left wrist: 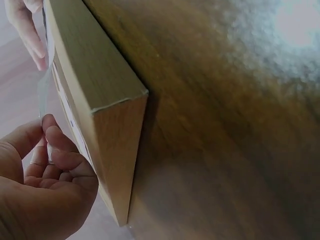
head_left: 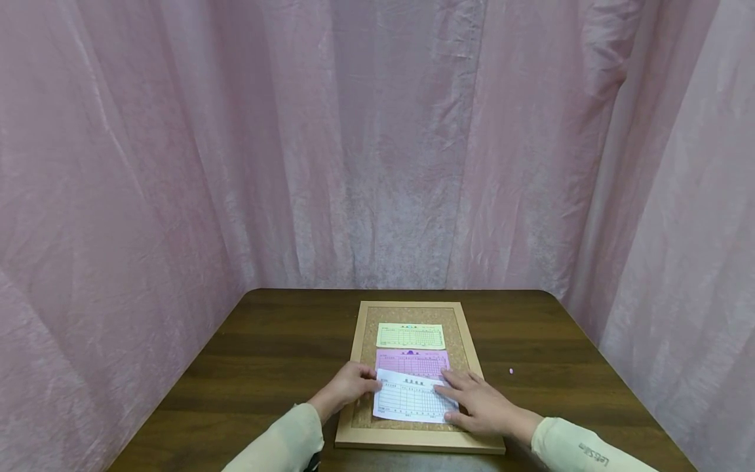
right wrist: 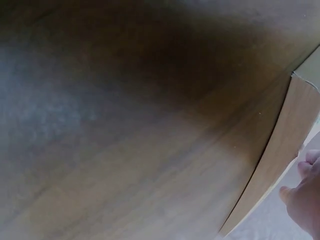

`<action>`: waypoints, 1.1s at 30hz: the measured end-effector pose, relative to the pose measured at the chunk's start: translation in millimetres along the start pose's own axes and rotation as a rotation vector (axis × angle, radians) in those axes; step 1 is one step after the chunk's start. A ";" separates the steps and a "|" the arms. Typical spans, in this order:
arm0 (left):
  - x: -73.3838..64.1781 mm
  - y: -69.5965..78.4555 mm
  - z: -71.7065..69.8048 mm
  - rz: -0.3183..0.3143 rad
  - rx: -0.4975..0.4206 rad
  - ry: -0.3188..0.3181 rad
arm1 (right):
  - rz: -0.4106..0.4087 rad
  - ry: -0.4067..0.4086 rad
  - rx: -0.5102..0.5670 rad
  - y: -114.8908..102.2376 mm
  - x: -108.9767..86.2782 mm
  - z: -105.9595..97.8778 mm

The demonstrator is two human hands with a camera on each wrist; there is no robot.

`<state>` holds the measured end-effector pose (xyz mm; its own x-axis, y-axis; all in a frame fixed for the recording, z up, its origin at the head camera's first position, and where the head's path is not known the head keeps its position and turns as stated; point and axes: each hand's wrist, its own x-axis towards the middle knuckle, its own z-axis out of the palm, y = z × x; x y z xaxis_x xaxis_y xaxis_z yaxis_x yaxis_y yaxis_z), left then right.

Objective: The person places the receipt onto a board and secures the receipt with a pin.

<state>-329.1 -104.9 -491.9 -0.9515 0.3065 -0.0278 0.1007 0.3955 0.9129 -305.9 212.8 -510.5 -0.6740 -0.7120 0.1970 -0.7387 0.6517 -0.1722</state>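
Observation:
A white printed form slip (head_left: 407, 398) lies over the lower part of a wood-framed cork board (head_left: 361, 413), its top overlapping a purple slip (head_left: 407, 360). My left hand (head_left: 348, 385) pinches the white slip's left edge between thumb and fingertips. In the left wrist view that hand (left wrist: 50, 180) holds the slip's thin edge (left wrist: 43, 97) beside the board's corner. Spread over the slip's right end is my right hand (head_left: 480, 401), fingers fairly straight and resting on it. The right wrist view catches only part of this hand (right wrist: 304, 197), by the frame's side.
Higher on the board is a light green slip (head_left: 411, 335). A tiny pink piece (head_left: 510, 371) lies on the dark wooden table (head_left: 283, 347), right of the board. Pink curtains (head_left: 401, 144) hang behind and on both sides of the table.

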 end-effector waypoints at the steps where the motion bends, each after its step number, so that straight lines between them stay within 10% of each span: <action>1: 0.0 -0.3 0.1 -0.002 0.002 0.000 | -0.001 -0.005 -0.005 -0.4 -0.6 0.1; 21: 0.7 -8.0 -10.2 0.017 0.037 0.025 | 0.010 -0.012 -0.013 -0.2 -3.5 3.5; 33: 0.2 -8.5 -18.5 0.170 0.207 0.069 | 0.013 -0.002 0.010 3.9 -3.5 7.8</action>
<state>-335.6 -124.2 -492.1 -0.9327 0.3266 0.1531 0.3112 0.5143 0.7991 -306.5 215.8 -519.4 -0.6834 -0.7042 0.1928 -0.7301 0.6581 -0.1841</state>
